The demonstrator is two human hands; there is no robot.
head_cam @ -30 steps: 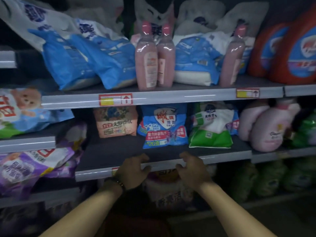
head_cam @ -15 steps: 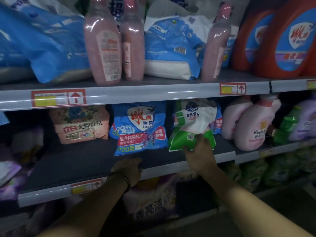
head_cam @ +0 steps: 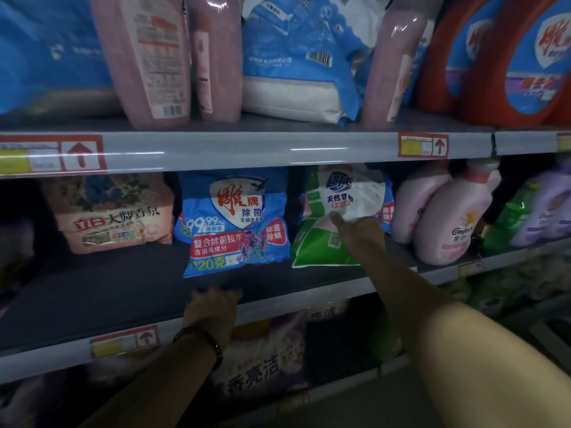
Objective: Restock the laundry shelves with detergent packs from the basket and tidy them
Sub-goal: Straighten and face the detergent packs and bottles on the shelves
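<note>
Green pack (head_cam: pixel 318 239) sits on mid shelf (head_cam: pixel 108 291), standing, long axis roughly vertical, top leaning back. Blue pack (head_cam: pixel 234 223) is on its left w/ a gap, pink bottles (head_cam: pixel 445 217) on its right. R hand (head_cam: pixel 360 231) is on its front face; pinch or flat press, can't tell. L hand (head_cam: pixel 213 304) rests at shelf lip below blue pack, holding nothing. R is nearer, so I'd straighten w/ R.

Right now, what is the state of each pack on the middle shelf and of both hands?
green pack, standing, right hand on it.
blue pack, standing, untouched.
pink pack, set far back, untouched.
right hand, on the green pack, grip unclear.
left hand, resting on the shelf edge.
</note>
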